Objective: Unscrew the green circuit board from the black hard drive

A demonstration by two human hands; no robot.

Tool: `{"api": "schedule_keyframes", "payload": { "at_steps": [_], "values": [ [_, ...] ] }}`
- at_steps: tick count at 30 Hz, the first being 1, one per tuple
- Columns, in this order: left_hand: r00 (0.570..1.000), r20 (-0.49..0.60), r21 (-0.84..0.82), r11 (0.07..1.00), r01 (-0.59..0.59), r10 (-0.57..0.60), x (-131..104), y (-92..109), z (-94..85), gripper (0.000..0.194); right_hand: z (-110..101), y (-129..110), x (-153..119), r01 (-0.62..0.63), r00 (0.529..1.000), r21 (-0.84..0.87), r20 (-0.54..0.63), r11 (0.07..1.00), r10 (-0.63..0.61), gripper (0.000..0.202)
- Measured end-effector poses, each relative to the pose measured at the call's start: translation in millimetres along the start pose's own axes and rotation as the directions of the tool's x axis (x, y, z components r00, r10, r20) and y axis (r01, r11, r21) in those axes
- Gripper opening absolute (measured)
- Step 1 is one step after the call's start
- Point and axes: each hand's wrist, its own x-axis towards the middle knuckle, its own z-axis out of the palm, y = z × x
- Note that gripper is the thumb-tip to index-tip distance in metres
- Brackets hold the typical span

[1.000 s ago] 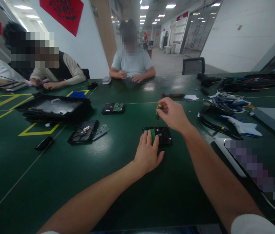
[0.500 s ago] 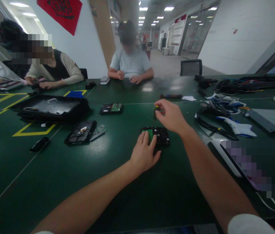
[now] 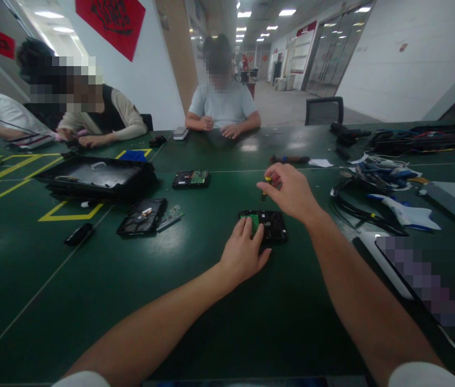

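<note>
Head view: inboard of the worktop's (image 3: 292, 301) near edge, left hand (image 3: 240, 253), thumb spread, rests on a hard drive (image 3: 274, 226); beyond, right hand (image 3: 292, 191) pinches a screwdriver (image 3: 263, 197). Apparent step: screw-turning; next move likely calls for keeping the screwdriver vertical.

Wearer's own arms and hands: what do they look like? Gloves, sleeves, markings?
Left hand and right hand are both bare, no gloves. Left forearm and right forearm are uncovered; no watch, bracelet, cable or marking visible on either. Whitish left sleeve and right sleeve show only at the bottom edge.
</note>
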Motion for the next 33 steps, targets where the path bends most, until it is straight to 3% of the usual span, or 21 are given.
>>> {"api": "schedule_keyframes", "payload": {
  "at_steps": [5,8,13,21,29,33],
  "values": [
    [1.0,0.001,-0.008,1.0,0.002,-0.002,-0.2,-0.9,-0.4,0.07,-2.1,-2.8,-0.5,-0.023,0.996,0.184,0.084,0.983,0.008,0.019],
    [1.0,0.003,-0.008,1.0,0.01,-0.01,-0.1,-1.2,-0.4,0.071,-1.1,-4.4,-0.7,-0.071,0.995,0.242,0.079,0.968,0.053,0.016],
    [1.0,0.004,-0.005,1.0,0.005,-0.005,0.0,-1.0,-0.4,0.072,0.5,-3.3,-0.2,-0.065,0.997,0.203,0.052,0.977,0.056,0.012],
    [1.0,-0.015,0.008,1.0,0.0,0.0,-0.6,-1.8,3.7,0.071,1.3,-0.6,-0.6,-0.019,0.996,0.101,0.086,0.995,0.01,0.036],
    [1.0,-0.002,0.005,1.0,-0.002,0.002,-0.8,-1.0,1.6,0.071,6.6,1.0,0.1,0.032,0.999,-0.028,0.013,0.999,-0.032,0.019],
    [1.0,0.0,0.008,1.0,-0.004,0.004,-0.8,-0.7,0.7,0.07,7.5,2.5,-0.1,0.055,0.998,-0.07,0.007,0.996,-0.055,0.02]
  ]
}}
